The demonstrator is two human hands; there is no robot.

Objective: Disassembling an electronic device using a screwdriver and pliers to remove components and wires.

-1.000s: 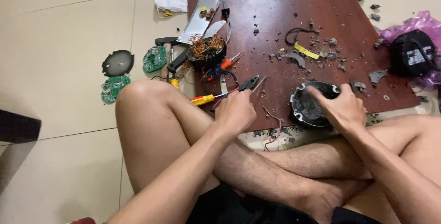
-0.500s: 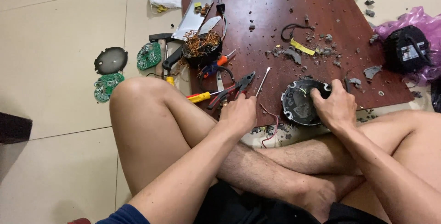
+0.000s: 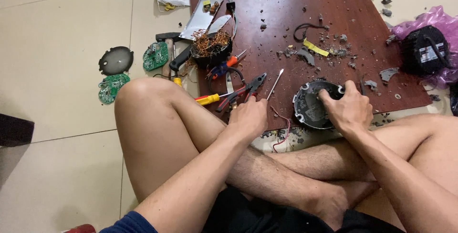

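I sit cross-legged on a tiled floor at a dark red-brown board point(image 3: 286, 13). My right hand point(image 3: 348, 109) grips the rim of a round black motor housing point(image 3: 307, 106) at the board's near edge. My left hand point(image 3: 248, 116) rests at that same edge, fingers curled near the handles of red-handled pliers point(image 3: 241, 92); whether it holds anything I cannot tell. A thin screwdriver shaft point(image 3: 275, 84) lies just right of the pliers. A yellow-handled screwdriver point(image 3: 210, 99) lies to the left by my knee.
A black cup of copper wire point(image 3: 210, 47), a metal plate point(image 3: 202, 13) and grey debris point(image 3: 329, 51) lie on the board. Green circuit boards point(image 3: 155, 56) and a black disc point(image 3: 116, 60) rest on the floor at left. A black part in purple plastic point(image 3: 424, 49) sits at right.
The view has shifted slightly. My right hand stays on the motor housing, and my left hand has drawn back a little from the pliers toward the board's edge.
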